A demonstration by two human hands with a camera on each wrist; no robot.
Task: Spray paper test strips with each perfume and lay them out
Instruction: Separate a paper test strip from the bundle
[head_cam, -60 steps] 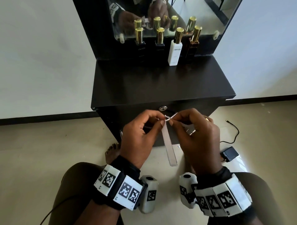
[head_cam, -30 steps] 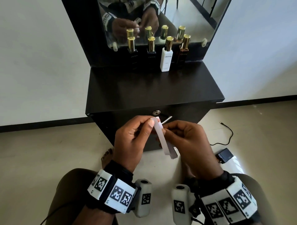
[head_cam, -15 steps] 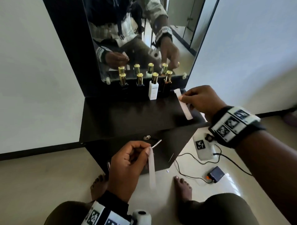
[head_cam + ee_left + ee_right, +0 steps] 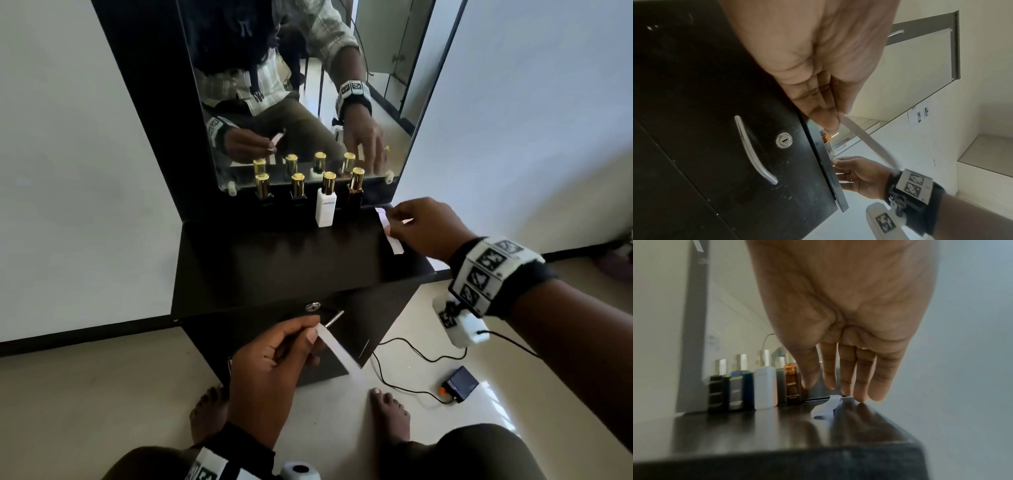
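Head view: the right hand [image 4: 423, 228], fingers straight, pressed one strip [image 4: 389, 233] flat onto the desk [image 4: 274, 260], just right of the white bottle [image 4: 325, 205], which read "clensta". All four bottles looked capped, so spraying seemed yet to begin. The left hand [image 4: 274, 363] pinched a second strip [image 4: 337, 353] below the desk.

Left wrist view: thumb and fingers [image 4: 828, 123] clamped that strip's end.

Right wrist view: fingertips [image 4: 861, 395] touched the desk beside the laid strip; labels too blurred to read.
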